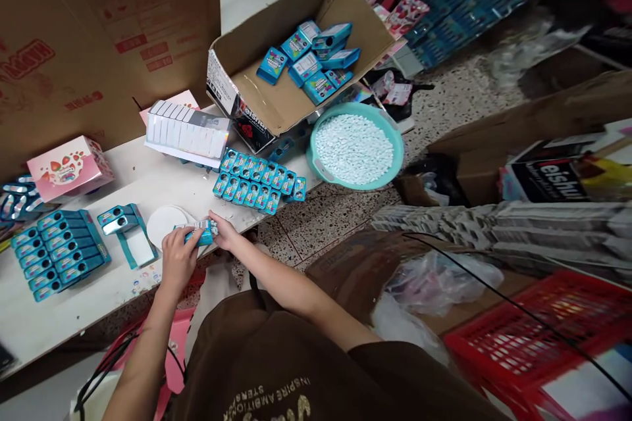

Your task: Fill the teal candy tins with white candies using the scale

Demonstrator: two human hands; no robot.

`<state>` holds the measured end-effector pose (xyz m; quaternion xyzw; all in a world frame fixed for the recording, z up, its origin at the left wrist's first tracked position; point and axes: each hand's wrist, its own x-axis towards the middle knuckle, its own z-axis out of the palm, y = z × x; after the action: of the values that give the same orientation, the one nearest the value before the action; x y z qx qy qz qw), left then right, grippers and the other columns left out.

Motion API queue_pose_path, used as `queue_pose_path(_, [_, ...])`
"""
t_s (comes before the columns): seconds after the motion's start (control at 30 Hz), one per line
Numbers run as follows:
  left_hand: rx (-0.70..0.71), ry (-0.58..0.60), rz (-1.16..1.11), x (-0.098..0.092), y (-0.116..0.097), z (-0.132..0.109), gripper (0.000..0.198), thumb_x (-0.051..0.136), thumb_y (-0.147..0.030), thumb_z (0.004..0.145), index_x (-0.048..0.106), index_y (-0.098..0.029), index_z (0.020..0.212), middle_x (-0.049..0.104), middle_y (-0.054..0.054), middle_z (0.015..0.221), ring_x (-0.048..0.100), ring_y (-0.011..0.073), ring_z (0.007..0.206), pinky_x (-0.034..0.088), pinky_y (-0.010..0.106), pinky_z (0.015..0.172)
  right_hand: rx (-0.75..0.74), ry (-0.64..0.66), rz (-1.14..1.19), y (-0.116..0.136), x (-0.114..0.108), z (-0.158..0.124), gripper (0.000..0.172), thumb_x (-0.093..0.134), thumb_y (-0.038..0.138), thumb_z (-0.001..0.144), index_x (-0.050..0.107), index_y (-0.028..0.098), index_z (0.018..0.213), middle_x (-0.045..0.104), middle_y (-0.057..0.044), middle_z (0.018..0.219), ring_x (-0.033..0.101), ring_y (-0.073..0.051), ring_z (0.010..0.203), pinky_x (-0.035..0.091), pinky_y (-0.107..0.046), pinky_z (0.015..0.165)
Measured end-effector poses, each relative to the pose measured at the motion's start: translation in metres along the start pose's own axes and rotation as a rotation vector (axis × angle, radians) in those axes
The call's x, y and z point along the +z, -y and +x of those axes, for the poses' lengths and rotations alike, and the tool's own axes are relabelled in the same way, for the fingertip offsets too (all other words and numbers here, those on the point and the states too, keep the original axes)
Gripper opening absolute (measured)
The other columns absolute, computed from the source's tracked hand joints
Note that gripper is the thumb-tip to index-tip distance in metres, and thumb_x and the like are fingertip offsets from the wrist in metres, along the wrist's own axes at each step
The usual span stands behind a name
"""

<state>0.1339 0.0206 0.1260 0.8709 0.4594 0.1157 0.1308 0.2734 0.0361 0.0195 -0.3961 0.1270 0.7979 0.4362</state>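
Observation:
My left hand (pixel 179 255) is closed round a small blue candy box (pixel 201 237), held over the front edge of the table. At the box's right end, my right hand (pixel 226 233) has its fingers curled, with small white pieces showing between them and the box. Left of my hands lie white round discs (pixel 165 225) and an open blue carton (pixel 134 237). Several matching blue boxes with round holes (pixel 247 181) stand in rows beyond my right hand, and another block of them (pixel 59 253) sits at the far left.
A turquoise bowl (pixel 320 168) holds many white pellets. Behind it, a cardboard box (pixel 257 102) contains several blue packs. A stack of printed card sheets (pixel 187 135) and a pink strawberry box (pixel 69 168) rest on the white table (pixel 118 181). A red crate (pixel 523 335) stands at right.

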Motion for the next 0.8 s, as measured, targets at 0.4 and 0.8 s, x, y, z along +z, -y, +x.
queue_pose_path(0.4, [-0.002,-0.057,-0.004,0.004,-0.002,0.007,0.037,0.055,-0.018,0.079,0.059,-0.024,0.115,0.06,0.009,0.109,0.05,0.025,0.103,0.035,0.04,0.089,-0.028,-0.101,0.003,0.01,0.007,-0.007,0.024,0.057,0.034,0.083,0.059,0.014,0.07,0.057,0.003,0.054,0.05,-0.007,0.045,0.036,-0.017,0.043])
queue_pose_path(0.8, [-0.206,-0.07,-0.306,0.026,0.011,0.006,0.038,0.053,-0.018,0.077,0.055,-0.019,0.115,0.061,0.008,0.112,0.055,0.0222,0.106,0.041,0.039,0.094,-0.143,-0.168,0.025,0.022,0.01,-0.017,0.022,0.061,0.03,0.079,0.059,0.012,0.066,0.051,0.004,0.048,0.032,-0.003,0.035,0.013,-0.017,0.029])
